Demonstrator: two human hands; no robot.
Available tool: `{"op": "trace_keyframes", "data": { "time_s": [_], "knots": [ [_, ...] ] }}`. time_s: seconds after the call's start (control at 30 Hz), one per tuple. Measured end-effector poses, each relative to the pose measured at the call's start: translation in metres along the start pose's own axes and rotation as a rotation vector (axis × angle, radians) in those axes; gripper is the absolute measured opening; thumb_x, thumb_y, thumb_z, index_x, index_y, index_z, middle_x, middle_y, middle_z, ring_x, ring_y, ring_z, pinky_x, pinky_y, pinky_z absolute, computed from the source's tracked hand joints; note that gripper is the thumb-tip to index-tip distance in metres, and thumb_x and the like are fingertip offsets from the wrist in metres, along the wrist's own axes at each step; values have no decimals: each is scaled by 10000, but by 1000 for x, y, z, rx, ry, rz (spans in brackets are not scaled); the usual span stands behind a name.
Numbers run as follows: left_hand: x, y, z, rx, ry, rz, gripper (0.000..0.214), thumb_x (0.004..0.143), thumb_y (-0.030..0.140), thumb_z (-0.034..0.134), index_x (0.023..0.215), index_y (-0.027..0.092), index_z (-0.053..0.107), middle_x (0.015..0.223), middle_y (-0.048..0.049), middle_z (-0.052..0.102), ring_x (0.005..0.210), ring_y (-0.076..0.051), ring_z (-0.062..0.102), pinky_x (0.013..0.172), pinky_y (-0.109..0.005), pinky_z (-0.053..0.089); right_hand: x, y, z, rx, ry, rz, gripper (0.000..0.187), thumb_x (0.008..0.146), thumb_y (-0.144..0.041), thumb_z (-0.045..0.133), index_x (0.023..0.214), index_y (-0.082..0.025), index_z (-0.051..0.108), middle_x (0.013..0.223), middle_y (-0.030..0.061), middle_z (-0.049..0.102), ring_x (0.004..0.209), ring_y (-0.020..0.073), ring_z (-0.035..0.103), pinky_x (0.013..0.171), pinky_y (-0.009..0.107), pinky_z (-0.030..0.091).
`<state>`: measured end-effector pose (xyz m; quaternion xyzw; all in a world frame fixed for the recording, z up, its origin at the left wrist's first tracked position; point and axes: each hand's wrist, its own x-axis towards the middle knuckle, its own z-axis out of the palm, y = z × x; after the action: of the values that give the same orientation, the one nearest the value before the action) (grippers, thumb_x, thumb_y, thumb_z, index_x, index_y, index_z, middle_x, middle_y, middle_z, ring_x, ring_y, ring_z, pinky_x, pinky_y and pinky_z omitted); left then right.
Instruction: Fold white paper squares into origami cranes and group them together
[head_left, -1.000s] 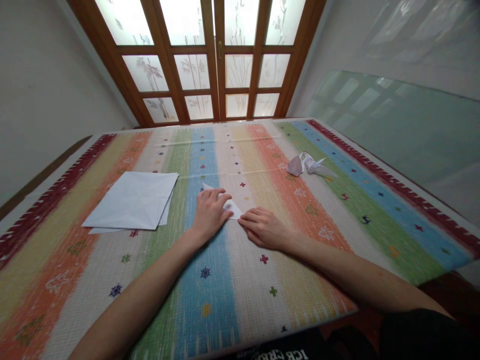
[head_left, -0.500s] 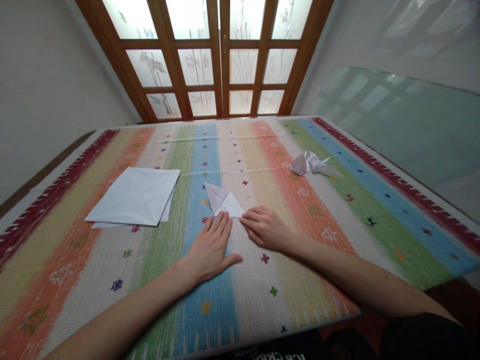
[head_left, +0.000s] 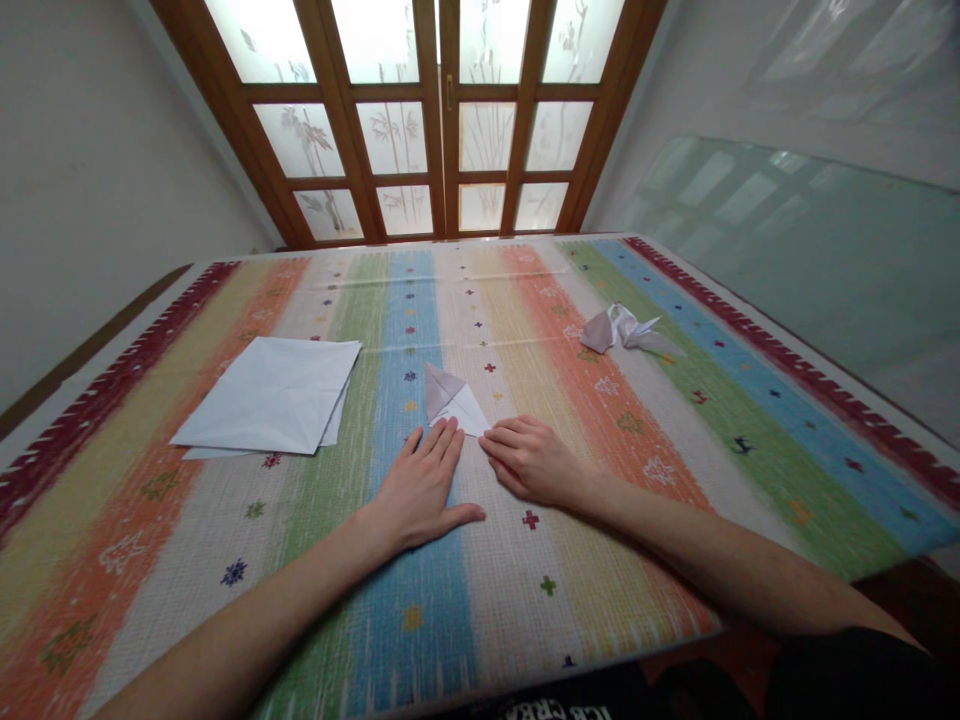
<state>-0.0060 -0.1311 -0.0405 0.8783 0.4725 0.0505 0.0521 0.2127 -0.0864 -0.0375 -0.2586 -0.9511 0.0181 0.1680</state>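
Since a second ago, your left hand [head_left: 422, 492], then curled over the folded paper [head_left: 459, 402], has drawn back to the paper's 7 o'clock; its fingers have straightened, tips at the near edge, and its thumb now points to 3 o'clock. More of the paper shows. Its far-left point has swung from about 10 o'clock towards 11.

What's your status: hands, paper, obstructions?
Left hand flat, at near edge of folded paper. Right hand at its right corner, grip unclear. White sheets left, paper figure right, both apart from it.
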Motion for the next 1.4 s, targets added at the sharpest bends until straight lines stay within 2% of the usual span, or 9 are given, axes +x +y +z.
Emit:
{"op": "trace_keyframes", "data": {
  "time_s": [0.23,0.3,0.43,0.63,0.93,1.17,1.4],
  "knots": [
    [7,-2,-4,12,-16,-29,971,759,772,490,1439,88,372,1512,-240,348,1419,-361,298,1132,-524,235,1,0,1,-14,6,-7,213,913,-197,475,1007,-136,656,960,127,686,952,237,613,850,402,466],
    [7,-3,-5,13,-29,-26,974,760,771,490,1443,89,366,1518,-234,339,1428,-356,282,1141,-526,219,3,1,2,-22,10,-30,229,907,-185,471,1019,-112,658,1021,144,687,994,247,618,875,410,481],
    [6,-3,-5,2,-36,-21,988,760,769,494,1452,79,349,1522,-231,334,1433,-352,273,1146,-516,219,5,3,3,-9,-3,-117,346,902,-163,447,1188,-46,602,1269,191,614,1190,261,566,997,411,464],
    [7,-4,-3,6,-22,-23,966,761,768,496,1453,110,351,1529,-220,328,1436,-347,268,1149,-520,204,0,7,1,12,-125,-142,478,970,-290,392,1373,-43,465,1396,193,526,1333,254,461,1104,448,383],
    [11,2,-7,45,-45,-44,949,765,776,481,1400,74,413,1508,-274,328,1425,-387,264,1114,-582,222,-15,4,-2,77,-211,-84,584,958,-428,439,1395,-40,451,1469,199,436,1378,297,397,1144,470,319],
    [16,5,-5,40,-10,-61,908,762,798,445,1321,84,477,1489,-285,345,1410,-408,276,1092,-601,233,-15,3,-1,117,-183,-76,609,949,-461,442,1401,-53,442,1459,206,447,1377,286,401,1137,477,325],
    [16,3,-3,38,-5,-50,907,767,790,451,1328,78,465,1496,-286,332,1414,-407,267,1091,-603,235,-14,2,-1,122,-175,-64,612,943,-462,454,1394,-48,447,1457,213,445,1372,294,408,1132,486,330]
  ]
}}
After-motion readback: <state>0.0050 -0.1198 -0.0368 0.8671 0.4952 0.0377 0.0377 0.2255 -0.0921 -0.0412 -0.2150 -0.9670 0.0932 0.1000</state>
